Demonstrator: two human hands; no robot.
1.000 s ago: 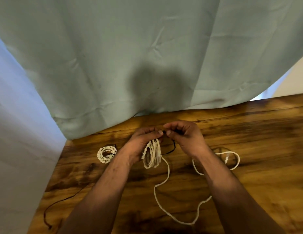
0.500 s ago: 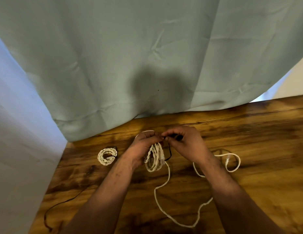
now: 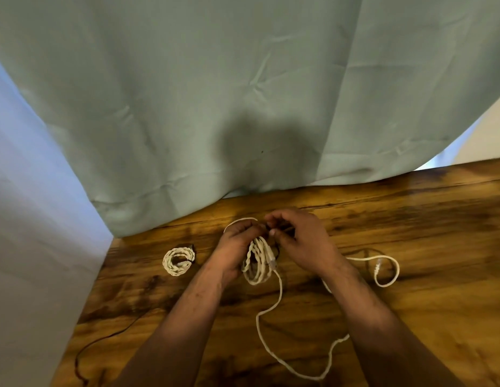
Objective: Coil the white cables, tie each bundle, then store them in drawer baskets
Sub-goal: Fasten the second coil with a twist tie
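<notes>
1. Toward the far edge of the bench (image 3: 410,219), in the head view, the left hand (image 3: 232,250) grips the top of a partly wound white cable bundle (image 3: 257,265). Its fingers (image 3: 243,227) are curled round the loops.
2. At the bundle's top the right hand (image 3: 302,241) meets it, its fingers (image 3: 272,233) pinching what looks like a thin dark tie (image 3: 277,247). Blur hides how the tie is wrapped.
3. From the bundle a loose tail (image 3: 271,344) runs toward the near edge, then loops back to the right and ends in a plug (image 3: 377,265), well apart from both hands.
4. By my judgement the cable is light, limp and a little springy, so the loops would spread if the left grip slackened. The best hold is across all the loops at the top, where the tie goes, never at the plug.
5. Near the left edge lies a tied coil (image 3: 177,259), and a dark cord (image 3: 109,335) trails at the near left corner.
</notes>
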